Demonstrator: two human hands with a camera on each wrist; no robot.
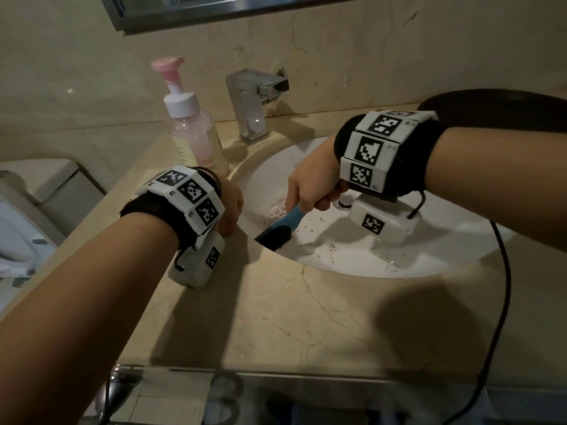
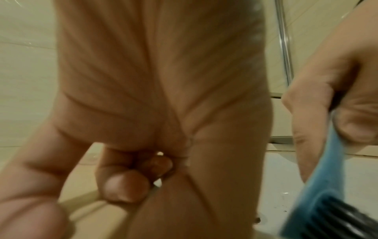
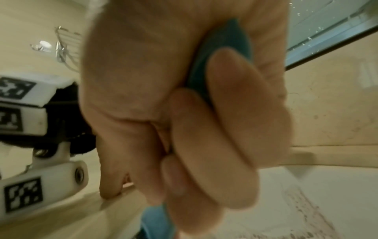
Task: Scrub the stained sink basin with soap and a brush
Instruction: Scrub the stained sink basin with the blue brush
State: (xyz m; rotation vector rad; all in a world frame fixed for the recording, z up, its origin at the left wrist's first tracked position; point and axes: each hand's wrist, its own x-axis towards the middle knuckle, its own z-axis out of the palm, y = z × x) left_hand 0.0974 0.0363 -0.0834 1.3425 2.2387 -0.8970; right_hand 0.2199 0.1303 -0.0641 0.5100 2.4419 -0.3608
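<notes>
The white sink basin (image 1: 337, 250) carries reddish stains (image 1: 277, 210) on its left slope, seen again as streaks (image 3: 302, 210) in the right wrist view. My right hand (image 1: 310, 191) grips the blue handle of a brush (image 1: 274, 236), all fingers wrapped round it (image 3: 225, 56). Its black bristles lie against the basin's near-left wall, just below the stains. My left hand (image 1: 231, 207) rests on the basin's left rim, holding nothing. Its middle fingers (image 2: 126, 186) are curled toward the palm. The brush (image 2: 327, 202) is close to its right.
A pink pump soap bottle (image 1: 193, 133) stands on the beige counter behind my left hand. The chrome faucet (image 1: 251, 108) is beside it. The drain (image 1: 345, 202) lies under my right wrist. A black cable (image 1: 503, 286) hangs at right; a toilet (image 1: 30, 210) is at left.
</notes>
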